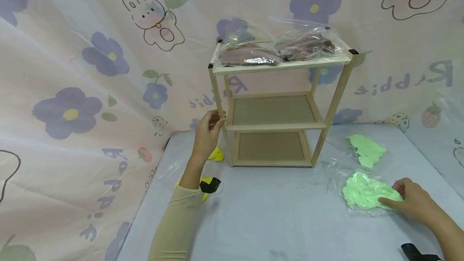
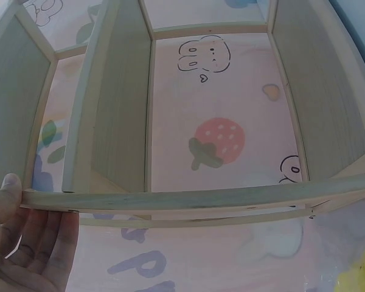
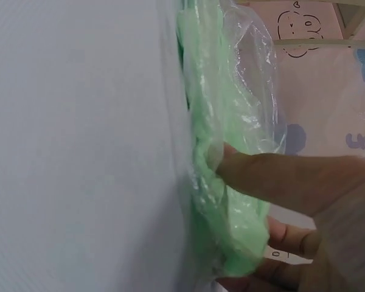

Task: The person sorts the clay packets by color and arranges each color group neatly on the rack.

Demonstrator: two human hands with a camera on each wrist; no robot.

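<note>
A three-tier wooden shelf rack [image 1: 275, 127] stands at the back of the table. My left hand [image 1: 207, 136] holds its left front post at about the middle tier; in the left wrist view the thumb lies on one side of the post [image 2: 188, 199] and the fingers on the other. At the right, a clear plastic bag with a crumpled light green thing inside [image 1: 366, 190] lies on the table. My right hand [image 1: 417, 200] pinches its right edge, thumb on the near face [image 3: 231, 213]. What exactly the green thing is, I cannot tell.
Two clear bags with brownish contents [image 1: 250, 53] lie on the rack's top tier. Another bagged green thing [image 1: 366, 149] lies behind the first. Yellow bagged things [image 1: 216, 154] lie left of the rack, partly behind my left arm. A patterned curtain [image 1: 90, 132] hangs behind the table.
</note>
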